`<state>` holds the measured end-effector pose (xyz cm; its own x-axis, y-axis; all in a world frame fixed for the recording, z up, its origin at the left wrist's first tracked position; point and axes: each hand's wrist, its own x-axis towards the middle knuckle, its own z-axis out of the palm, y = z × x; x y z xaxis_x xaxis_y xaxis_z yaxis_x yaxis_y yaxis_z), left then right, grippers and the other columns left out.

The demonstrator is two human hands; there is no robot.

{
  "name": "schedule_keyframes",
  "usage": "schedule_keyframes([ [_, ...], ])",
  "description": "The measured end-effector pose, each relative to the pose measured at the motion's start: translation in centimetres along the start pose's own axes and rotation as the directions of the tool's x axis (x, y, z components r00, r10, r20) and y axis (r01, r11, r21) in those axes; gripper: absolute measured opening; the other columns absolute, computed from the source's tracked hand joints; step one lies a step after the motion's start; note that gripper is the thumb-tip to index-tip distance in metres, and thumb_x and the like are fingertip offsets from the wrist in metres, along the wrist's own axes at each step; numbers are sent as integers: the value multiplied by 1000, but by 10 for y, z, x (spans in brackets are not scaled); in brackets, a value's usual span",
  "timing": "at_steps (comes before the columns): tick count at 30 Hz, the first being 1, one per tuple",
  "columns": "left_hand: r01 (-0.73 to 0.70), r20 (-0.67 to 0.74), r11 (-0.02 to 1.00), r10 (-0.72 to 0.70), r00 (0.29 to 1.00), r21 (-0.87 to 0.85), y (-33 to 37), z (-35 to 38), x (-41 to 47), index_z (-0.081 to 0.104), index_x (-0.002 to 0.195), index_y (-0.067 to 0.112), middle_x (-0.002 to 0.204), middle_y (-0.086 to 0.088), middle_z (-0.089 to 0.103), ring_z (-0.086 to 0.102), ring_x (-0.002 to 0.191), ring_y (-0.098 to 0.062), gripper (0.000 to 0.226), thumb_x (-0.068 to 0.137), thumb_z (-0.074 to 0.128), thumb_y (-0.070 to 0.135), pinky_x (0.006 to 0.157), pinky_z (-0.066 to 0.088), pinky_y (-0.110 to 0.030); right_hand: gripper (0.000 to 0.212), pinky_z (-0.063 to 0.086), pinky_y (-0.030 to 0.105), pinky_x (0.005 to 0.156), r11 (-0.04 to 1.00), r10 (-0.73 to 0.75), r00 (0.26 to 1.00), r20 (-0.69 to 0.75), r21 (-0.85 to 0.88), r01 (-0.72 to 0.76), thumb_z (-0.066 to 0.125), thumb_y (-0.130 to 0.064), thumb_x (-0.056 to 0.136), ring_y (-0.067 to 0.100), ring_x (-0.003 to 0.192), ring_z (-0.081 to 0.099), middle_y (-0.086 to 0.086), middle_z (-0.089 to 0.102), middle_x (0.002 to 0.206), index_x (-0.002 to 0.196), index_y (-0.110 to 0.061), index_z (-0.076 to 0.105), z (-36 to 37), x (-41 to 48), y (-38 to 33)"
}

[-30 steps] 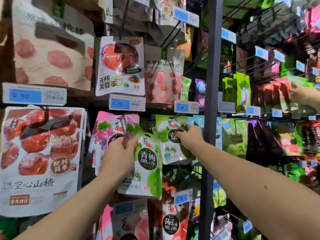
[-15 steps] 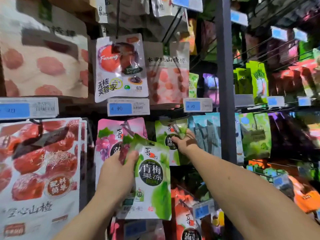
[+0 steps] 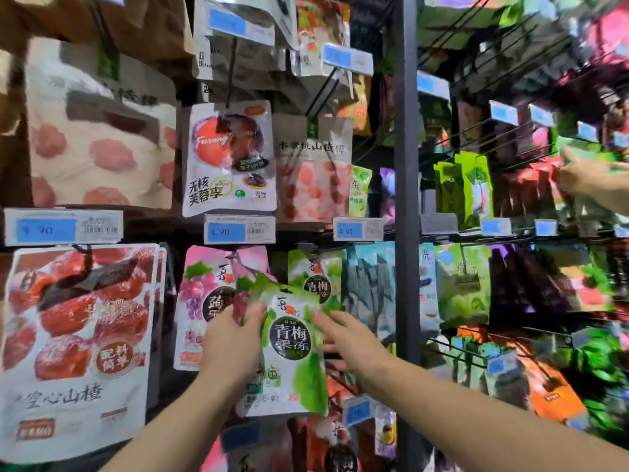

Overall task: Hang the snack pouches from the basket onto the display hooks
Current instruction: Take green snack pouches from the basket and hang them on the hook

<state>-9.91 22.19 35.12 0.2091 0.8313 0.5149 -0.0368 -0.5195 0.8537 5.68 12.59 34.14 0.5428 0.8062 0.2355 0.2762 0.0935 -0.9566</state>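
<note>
green pouch (image 3: 289,349): held upright before the rack, low centre, below a hung green pouch (image 3: 315,281). left hand (image 3: 235,338): fingers closed on its left edge, thumb over the front. right hand (image 3: 350,338): fingers spread loose, touching its right edge. pink pouch (image 3: 204,301): hanging just left.

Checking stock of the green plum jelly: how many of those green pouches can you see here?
2 at least: one green pouch in the left hand, with the right hand at its edge; one hanging pouch behind it. More may be hidden behind.
</note>
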Motion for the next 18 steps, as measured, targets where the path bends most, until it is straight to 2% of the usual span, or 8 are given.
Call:
schedule_keyframes([
  [2, 27, 13, 999, -27, 1000, -36, 3, 9, -3, 59, 70, 7, 60, -7, 61, 56, 61, -25, 41, 96, 63, 38, 61, 45, -37, 96, 53, 26, 81, 999, -14, 1000, 22, 33, 13, 80, -57, 79, 12, 109, 63, 1, 59, 140, 157, -24, 33, -2, -14, -1],
  [4, 41, 42, 997, -38, 998, -58, 8, 16, -10, 61, 70, 13, 60, 1, 62, 58, 62, -23, 36, 98, 63, 36, 61, 44, -36, 80, 53, 15, 67, 998, -52, 999, 13, 47, 51, 81, -28, 86, 0, 92, 67, -5, 66, 118, 154, -25, 38, -7, -18, 2],
  [6, 38, 82, 998, -34, 996, -51, 16, 20, -17, 65, 76, 15, 70, 1, 66, 61, 69, -19, 33, 99, 61, 39, 61, 43, -31, 76, 56, 14, 75, 998, -60, 998, -33, 30, 61, 79, -11, 88, 1, 94, 69, -4, 65, 122, 153, -25, 42, -16, -21, 2],
  [8, 7, 90, 1000, -5, 996, -26, 23, 18, -22, 64, 71, 13, 68, 1, 65, 59, 67, -16, 39, 98, 61, 42, 58, 41, -28, 72, 56, 24, 94, 995, -97, 990, -99, 5, 98, 78, -6, 88, 14, 112, 67, 4, 60, 139, 150, -25, 48, -26, -22, -4],
  [10, -5, 86, 999, 8, 996, -33, 26, 15, -24, 66, 72, 10, 67, 1, 67, 57, 60, -9, 40, 98, 62, 40, 52, 40, -21, 69, 49, 31, 106, 988, -151, 965, -214, -37, 147, 79, -6, 87, 19, 124, 61, 4, 57, 144, 148, -23, 52, -41, -17, -10],
  [13, 0, 80, 1000, -2, 997, 24, 27, 6, -24, 67, 78, 5, 69, -6, 68, 57, 56, -12, 41, 100, 60, 39, 51, 40, -23, 66, 44, 31, 111, 978, -209, 920, -333, -61, 200, 76, -7, 89, 20, 132, 54, 1, 53, 146, 149, -22, 51, -58, -10, -24],
  [16, 14, 86, 1000, -15, 996, 18, 26, 1, -20, 68, 79, 4, 75, -13, 70, 63, 71, -27, 43, 99, 59, 42, 63, 42, -31, 65, 43, 35, 114, 974, -227, 904, -363, -80, 213, 73, -5, 91, 21, 133, 53, 3, 52, 149, 150, -20, 50, -65, 2, -33],
  [18, 16, 83, 1000, -16, 996, 12, 26, 0, -17, 67, 79, 0, 75, -17, 69, 61, 68, -27, 45, 100, 59, 40, 62, 41, -31, 66, 46, 39, 112, 973, -230, 903, -363, -91, 211, 73, -4, 90, 23, 130, 56, 6, 52, 150, 149, -19, 50, -63, 12, -36],
])
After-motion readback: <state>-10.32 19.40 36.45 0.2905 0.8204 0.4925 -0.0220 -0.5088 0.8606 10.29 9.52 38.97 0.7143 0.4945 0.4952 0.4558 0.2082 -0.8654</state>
